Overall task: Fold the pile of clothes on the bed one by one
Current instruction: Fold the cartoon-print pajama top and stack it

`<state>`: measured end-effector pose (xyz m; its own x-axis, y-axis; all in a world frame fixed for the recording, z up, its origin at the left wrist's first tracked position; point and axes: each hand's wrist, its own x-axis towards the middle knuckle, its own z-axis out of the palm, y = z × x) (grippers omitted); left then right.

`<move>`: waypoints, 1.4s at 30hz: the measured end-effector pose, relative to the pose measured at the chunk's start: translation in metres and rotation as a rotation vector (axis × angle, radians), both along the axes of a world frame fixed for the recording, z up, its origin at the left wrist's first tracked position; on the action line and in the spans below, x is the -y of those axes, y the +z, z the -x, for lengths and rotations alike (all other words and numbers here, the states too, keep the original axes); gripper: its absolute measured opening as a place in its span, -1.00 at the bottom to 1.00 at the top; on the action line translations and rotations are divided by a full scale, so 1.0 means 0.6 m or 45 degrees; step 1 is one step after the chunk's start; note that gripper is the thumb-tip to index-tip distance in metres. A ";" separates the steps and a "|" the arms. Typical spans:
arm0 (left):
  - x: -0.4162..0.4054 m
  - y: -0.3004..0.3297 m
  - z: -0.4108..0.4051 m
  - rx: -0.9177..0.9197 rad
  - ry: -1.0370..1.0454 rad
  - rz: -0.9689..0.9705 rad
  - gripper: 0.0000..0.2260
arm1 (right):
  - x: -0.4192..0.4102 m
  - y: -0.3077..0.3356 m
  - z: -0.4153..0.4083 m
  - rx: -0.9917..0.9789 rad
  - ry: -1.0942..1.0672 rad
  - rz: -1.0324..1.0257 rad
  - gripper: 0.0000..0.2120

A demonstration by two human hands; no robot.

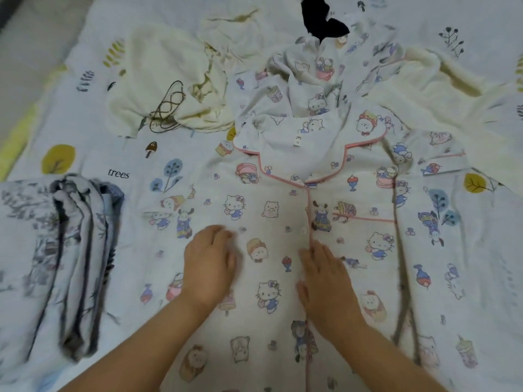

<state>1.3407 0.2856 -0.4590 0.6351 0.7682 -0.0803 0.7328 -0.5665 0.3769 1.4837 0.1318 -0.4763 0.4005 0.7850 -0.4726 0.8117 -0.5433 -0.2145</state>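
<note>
A white pyjama shirt [271, 210] with cartoon prints and pink piping lies spread flat, front up, in the middle of the bed, collar away from me. My left hand [209, 264] rests palm down on its left front panel, fingers relaxed. My right hand [325, 281] presses flat beside the buttoned placket. Behind the collar lies a crumpled matching printed garment [311, 80], then a black piece of clothing [319, 18]. A cream garment [169, 80] lies crumpled at the back left, another cream one [441, 89] at the back right.
A folded grey-and-white patterned cloth [62, 250] sits at the left. The bedsheet [93, 154] has tree and mushroom prints. A thin brown cord [169, 108] lies on the left cream garment. The bed's left edge and floor [25, 52] show at the upper left.
</note>
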 end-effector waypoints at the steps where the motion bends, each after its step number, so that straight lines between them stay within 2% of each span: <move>1: -0.012 0.002 0.017 -0.001 0.090 -0.066 -0.72 | -0.005 -0.001 0.015 -0.019 0.045 0.035 -0.42; 4: -0.050 -0.006 0.061 -0.094 0.431 -0.098 -0.72 | -0.020 -0.003 0.055 -0.012 0.141 0.122 -0.38; 6: -0.077 -0.018 0.086 -0.205 0.737 0.065 -0.65 | -0.028 -0.001 0.071 0.073 0.132 0.053 -0.32; 8: -0.103 -0.037 0.112 -0.367 0.918 0.270 -0.61 | -0.030 -0.008 0.083 0.153 0.113 -0.033 -0.39; 10: -0.119 -0.043 0.132 -0.475 0.864 0.435 -0.66 | -0.034 -0.012 0.088 0.132 0.096 0.026 -0.42; 12: -0.127 -0.034 0.145 -0.370 0.785 0.463 -0.78 | -0.032 -0.021 0.090 0.103 0.098 0.112 -0.43; 13: -0.131 -0.023 0.147 -0.289 0.768 0.432 -0.83 | -0.029 -0.028 0.087 0.102 0.105 0.132 -0.45; 14: -0.135 -0.007 0.146 -0.227 0.734 0.363 -0.79 | -0.026 -0.031 0.084 0.097 0.098 0.134 -0.47; 16: -0.142 0.036 0.136 -0.148 0.575 0.178 -0.69 | -0.026 -0.022 0.085 0.091 0.056 0.102 -0.49; 18: -0.145 0.085 0.115 -0.099 0.397 0.043 -0.74 | -0.037 0.004 0.090 0.013 0.000 0.071 -0.49; 21: -0.131 0.150 0.071 -0.055 0.261 0.073 -0.91 | -0.059 0.050 0.111 -0.287 -0.118 -0.201 -0.45; 23: -0.105 0.190 0.036 0.031 0.218 0.226 -0.90 | -0.080 0.102 0.135 -0.746 -0.252 -0.438 -0.44; 25: -0.072 0.223 0.001 0.113 0.186 0.422 -0.90 | -0.106 0.155 0.154 -1.272 -0.435 -0.651 -0.52; 26: -0.056 0.237 -0.013 0.154 0.169 0.551 -0.91 | -0.115 0.167 0.158 -1.421 -0.492 -0.735 -0.54; 30: -0.013 0.270 -0.036 0.438 0.028 1.099 -0.90 | -0.123 0.193 0.128 -1.623 -0.776 -1.043 -0.70; 31: -0.013 0.269 -0.034 0.501 -0.009 1.130 -0.87 | -0.113 0.192 0.112 -1.681 -0.846 -1.059 -0.67; 33: -0.026 0.246 -0.026 0.529 -0.015 0.986 -0.82 | -0.084 0.182 0.079 -1.777 -1.017 -1.008 -0.63; 35: -0.043 0.202 -0.018 0.351 0.046 0.735 -0.84 | -0.049 0.158 0.045 -1.666 -1.253 -0.827 -0.64; 37: -0.053 0.150 -0.005 0.079 0.065 0.598 -0.89 | -0.016 0.126 0.018 -1.298 -1.372 -0.532 -0.67; 39: -0.057 0.098 0.008 -0.134 0.072 0.523 -0.90 | 0.011 0.093 0.006 -0.857 -1.328 -0.297 -0.70; 42: -0.056 0.047 0.010 -0.284 0.068 0.360 -0.76 | 0.028 0.059 0.011 -0.438 -1.168 -0.207 -0.59</move>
<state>1.3346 0.3194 -0.4308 0.5373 0.7276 -0.4265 0.8407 -0.4211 0.3405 1.4770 0.1152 -0.4407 0.7467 0.3052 -0.5910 -0.0290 -0.8727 -0.4873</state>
